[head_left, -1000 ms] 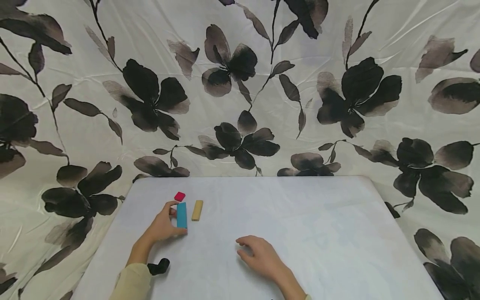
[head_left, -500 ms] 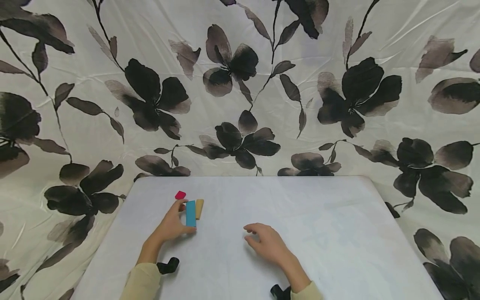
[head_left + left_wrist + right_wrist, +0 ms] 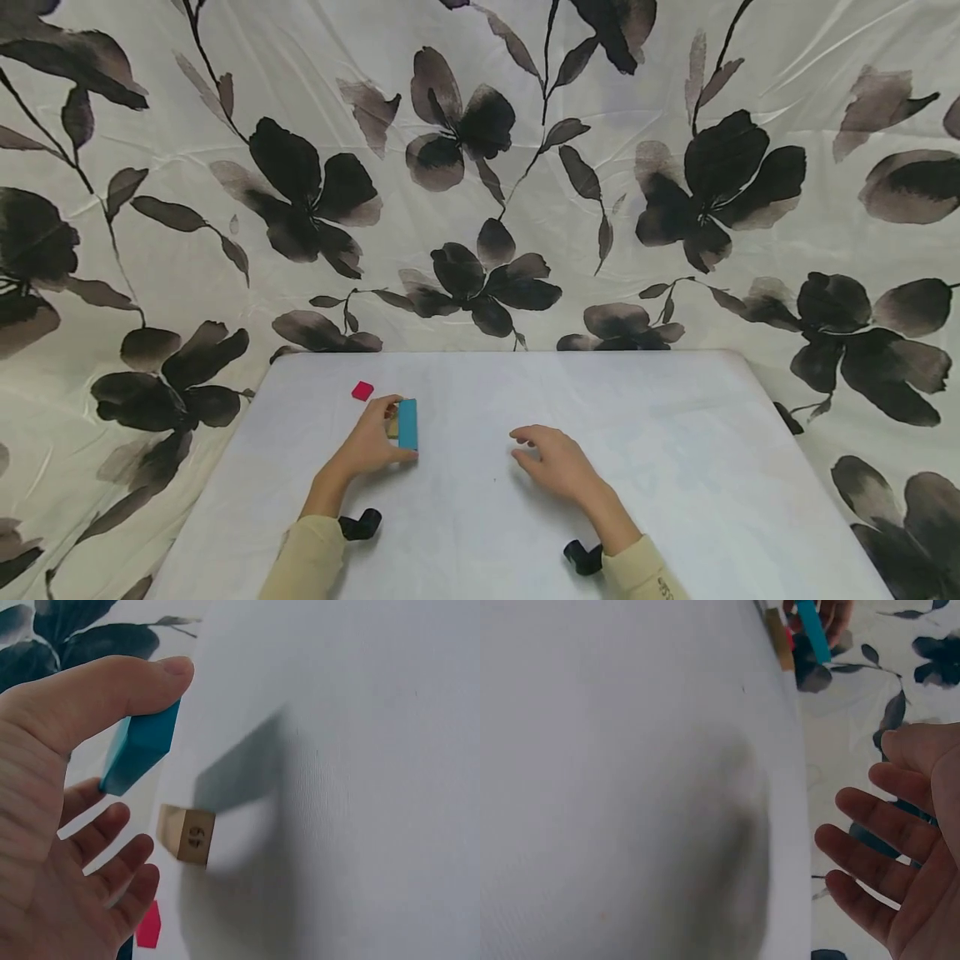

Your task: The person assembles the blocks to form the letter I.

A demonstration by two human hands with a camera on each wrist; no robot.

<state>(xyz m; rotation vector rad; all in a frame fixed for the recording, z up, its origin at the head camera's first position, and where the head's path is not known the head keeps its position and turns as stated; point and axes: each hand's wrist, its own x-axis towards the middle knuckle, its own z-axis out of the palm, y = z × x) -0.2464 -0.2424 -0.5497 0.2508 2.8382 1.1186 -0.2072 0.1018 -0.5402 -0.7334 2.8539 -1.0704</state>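
My left hand pinches a long blue block by its two ends, thumb at the near end and fingers at the far one. In the left wrist view the blue block is raised off the table, its shadow cast on the white surface. A yellow wooden block marked "49" lies on the table beneath it, mostly hidden by the hand and blue block in the head view. Beyond the left hand lies a small red block. To the right, my right hand hovers over the table with relaxed fingers, holding nothing.
The white table has its far edge against a hanging cloth printed with dark flowers. A black wrist device sits at the left sleeve, and another black device is at the right one.
My left hand has carried the blue block to the right, from left of the yellow block to past it. My right hand has drifted right and slightly farther from me.
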